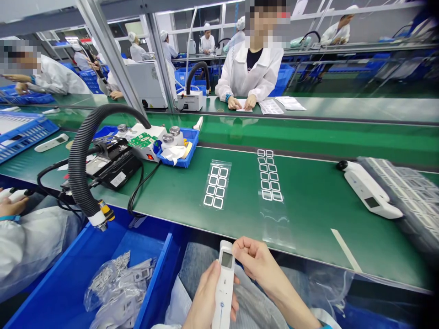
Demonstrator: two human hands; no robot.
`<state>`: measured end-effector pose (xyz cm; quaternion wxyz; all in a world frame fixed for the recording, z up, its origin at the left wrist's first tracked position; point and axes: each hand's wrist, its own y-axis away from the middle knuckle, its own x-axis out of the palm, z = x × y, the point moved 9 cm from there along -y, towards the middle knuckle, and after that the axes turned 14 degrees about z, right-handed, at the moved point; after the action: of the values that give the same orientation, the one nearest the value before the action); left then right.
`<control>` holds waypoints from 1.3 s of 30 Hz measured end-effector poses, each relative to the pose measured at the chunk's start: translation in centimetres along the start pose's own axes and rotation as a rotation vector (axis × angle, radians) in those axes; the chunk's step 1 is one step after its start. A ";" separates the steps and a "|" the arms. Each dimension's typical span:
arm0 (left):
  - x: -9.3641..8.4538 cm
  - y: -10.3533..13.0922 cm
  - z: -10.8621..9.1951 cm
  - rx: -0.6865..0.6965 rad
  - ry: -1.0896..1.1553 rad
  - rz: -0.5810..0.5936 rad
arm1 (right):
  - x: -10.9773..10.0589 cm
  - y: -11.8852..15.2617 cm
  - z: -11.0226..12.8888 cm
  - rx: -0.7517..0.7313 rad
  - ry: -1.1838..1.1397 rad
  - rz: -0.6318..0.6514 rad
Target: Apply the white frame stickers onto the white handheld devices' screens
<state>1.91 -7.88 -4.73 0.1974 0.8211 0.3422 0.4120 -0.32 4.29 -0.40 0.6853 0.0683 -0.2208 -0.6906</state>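
The long white gadget (224,285) with a little gray screen is over the person's lap, just off the near edge of the green surface (236,219), tipped a bit with its screen end up. The left hand (206,292) is wrapped around its body, thumb along one side and fingers poking out on the other, while the right hand (252,258) reaches in from the right, wrist bent, finger and thumb pinched together at the screen's top corner. Past them, two clear sheets of white square frames (215,186) lie flat, and a blue bin (61,292) sits to the left.
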 end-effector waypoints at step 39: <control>4.2 -1.8 -7.0 0.025 -0.762 0.452 | -1.4 4.5 7.0 -0.294 0.983 0.291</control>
<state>-2.71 -3.30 0.50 0.2045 0.9709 0.0619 0.1084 1.09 7.24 7.32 0.7989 0.2556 0.2183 -0.4987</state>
